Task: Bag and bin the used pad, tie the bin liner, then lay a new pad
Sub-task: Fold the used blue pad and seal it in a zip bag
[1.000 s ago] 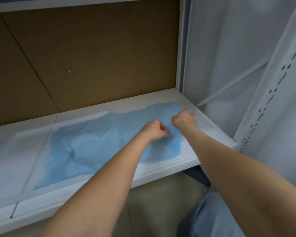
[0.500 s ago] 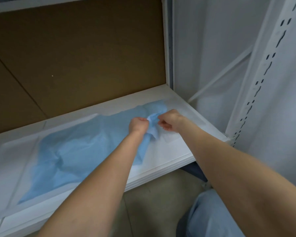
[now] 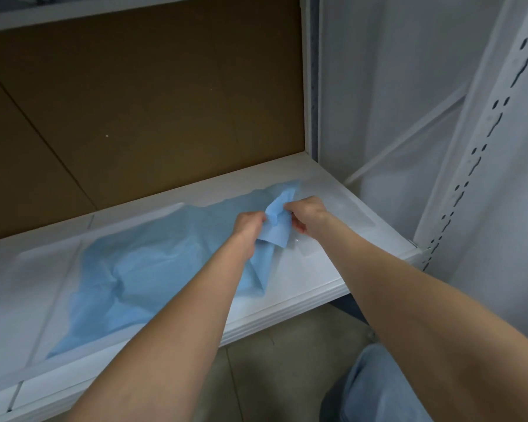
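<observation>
On shelf (image 3: 333,278): both hands pinch pad (image 3: 141,275) corner.

Pad (image 3: 141,278) on shelf (image 3: 317,269)

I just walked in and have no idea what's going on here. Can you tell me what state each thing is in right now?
Blue pad: crumpled on the shelf, its right corner lifted and bunched.
Left hand: closed, pinching the pad's lifted corner.
Right hand: closed, pinching the same corner from the other side.
White shelf: bare at its right end, pad over the rest.
</observation>
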Demonstrator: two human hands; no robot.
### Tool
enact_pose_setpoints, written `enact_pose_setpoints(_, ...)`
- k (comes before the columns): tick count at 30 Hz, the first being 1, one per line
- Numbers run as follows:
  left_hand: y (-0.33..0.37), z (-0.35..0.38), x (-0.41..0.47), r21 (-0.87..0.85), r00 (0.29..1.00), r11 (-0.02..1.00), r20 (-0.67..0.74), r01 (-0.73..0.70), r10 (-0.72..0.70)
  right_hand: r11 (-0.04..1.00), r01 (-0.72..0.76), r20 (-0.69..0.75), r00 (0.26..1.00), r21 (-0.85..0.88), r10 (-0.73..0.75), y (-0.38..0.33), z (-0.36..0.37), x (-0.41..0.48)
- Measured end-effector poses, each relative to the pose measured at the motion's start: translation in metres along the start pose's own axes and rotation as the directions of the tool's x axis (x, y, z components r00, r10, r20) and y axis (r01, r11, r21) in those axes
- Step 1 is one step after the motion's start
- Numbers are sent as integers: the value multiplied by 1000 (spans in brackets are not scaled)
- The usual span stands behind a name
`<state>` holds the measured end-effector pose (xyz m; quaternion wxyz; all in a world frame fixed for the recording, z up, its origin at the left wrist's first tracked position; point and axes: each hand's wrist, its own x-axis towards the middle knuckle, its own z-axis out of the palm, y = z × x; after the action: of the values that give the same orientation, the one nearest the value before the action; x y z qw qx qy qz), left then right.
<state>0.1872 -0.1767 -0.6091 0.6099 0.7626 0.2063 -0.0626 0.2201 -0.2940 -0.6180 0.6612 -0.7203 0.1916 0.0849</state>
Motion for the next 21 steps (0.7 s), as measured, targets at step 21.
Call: enact_pose_setpoints(21,-26,3,-8,746,968,618,171,-248,183,323,230,155,958,-918,-241,23,-22,-24)
